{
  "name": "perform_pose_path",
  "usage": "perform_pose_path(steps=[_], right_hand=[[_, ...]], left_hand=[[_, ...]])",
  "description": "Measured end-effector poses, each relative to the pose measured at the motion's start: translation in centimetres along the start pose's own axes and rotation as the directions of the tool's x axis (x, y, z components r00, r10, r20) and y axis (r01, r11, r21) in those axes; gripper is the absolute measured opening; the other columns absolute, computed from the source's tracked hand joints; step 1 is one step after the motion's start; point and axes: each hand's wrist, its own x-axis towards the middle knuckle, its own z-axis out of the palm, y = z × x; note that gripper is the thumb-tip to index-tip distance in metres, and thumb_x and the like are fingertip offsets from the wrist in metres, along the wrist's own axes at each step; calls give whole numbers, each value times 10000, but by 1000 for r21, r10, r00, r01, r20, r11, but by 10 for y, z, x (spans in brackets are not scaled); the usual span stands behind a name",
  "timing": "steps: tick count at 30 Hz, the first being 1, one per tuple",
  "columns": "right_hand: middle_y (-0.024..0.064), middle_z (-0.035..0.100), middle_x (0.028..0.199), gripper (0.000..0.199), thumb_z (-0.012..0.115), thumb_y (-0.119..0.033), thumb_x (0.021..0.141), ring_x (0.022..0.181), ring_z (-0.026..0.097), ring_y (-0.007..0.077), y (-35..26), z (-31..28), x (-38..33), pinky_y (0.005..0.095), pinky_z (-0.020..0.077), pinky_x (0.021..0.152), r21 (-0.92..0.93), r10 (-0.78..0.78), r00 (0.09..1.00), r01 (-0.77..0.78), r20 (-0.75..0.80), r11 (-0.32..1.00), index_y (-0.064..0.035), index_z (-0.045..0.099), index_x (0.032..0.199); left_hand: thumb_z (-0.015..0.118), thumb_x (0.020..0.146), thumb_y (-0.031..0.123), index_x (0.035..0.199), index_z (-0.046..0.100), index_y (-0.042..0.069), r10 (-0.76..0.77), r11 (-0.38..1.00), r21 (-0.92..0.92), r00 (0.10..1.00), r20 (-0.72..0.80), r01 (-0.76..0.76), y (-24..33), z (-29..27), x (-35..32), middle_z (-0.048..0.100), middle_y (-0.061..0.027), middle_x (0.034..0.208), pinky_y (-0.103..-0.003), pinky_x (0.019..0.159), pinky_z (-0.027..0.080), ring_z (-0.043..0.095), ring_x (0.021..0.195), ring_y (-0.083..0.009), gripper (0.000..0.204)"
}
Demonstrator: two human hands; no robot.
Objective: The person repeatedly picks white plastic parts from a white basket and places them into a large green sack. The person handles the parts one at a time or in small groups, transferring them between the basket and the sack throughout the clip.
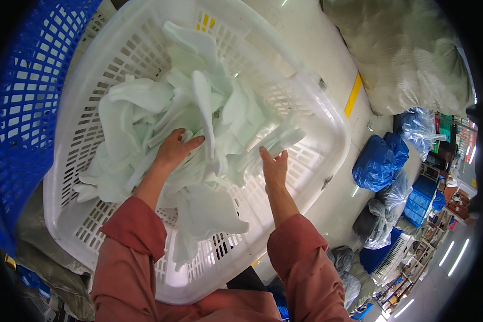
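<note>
In the white basket [327,118], pale pieces [166,115] are heaped; near its middle the left hand [176,149] is spread, rightward the right hand [275,169] is held (gripping cannot be told).

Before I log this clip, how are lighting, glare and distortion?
Head view: black corners, and the blue basket bows at left; head view: tube lights glare at lower right, with glints on the floor; head view: pale pieces partly blend, while left hand and right hand look fairly sharp.
</note>
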Motion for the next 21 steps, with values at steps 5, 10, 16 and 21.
perform_pose_path(steps=[5,10,16,21], right_hand=[[207,586,1278,843,708,-254,854,1122,602,279,22,22,11,357,488,926,-127,27,999,-23,33,992,-18,264,1530],[241,555,1343,699,656,-281,897,1151,594,296,42,34,-4,393,467,977,-96,-47,988,62,146,993,-29,384,1489],[286,532,1297,874,760,-427,795,1249,496,412,18,24,5,456,422,1034,-405,-176,984,147,-36,903,29,393,1444],[303,518,1308,982,777,-462,743,1261,472,446,21,28,39,459,418,1037,-451,-255,963,266,86,852,43,313,1446]], left_hand=[[762,777,539,1472,397,-30,50,992,-120,997,57,-43,-16,23,-4,498,-283,1416,-368,1040,434,571,1221,-358,970],[712,783,591,1408,521,19,243,964,122,970,-25,-238,-35,47,-21,610,-238,1303,-435,1054,420,545,1217,-400,869],[694,807,548,1403,523,29,296,920,255,954,47,-298,-37,28,-30,603,-221,1309,-448,1082,381,487,1280,-396,809],[685,817,547,1427,491,16,265,961,83,964,-11,-263,-55,26,-25,542,-238,1384,-427,1086,385,485,1298,-387,832]])
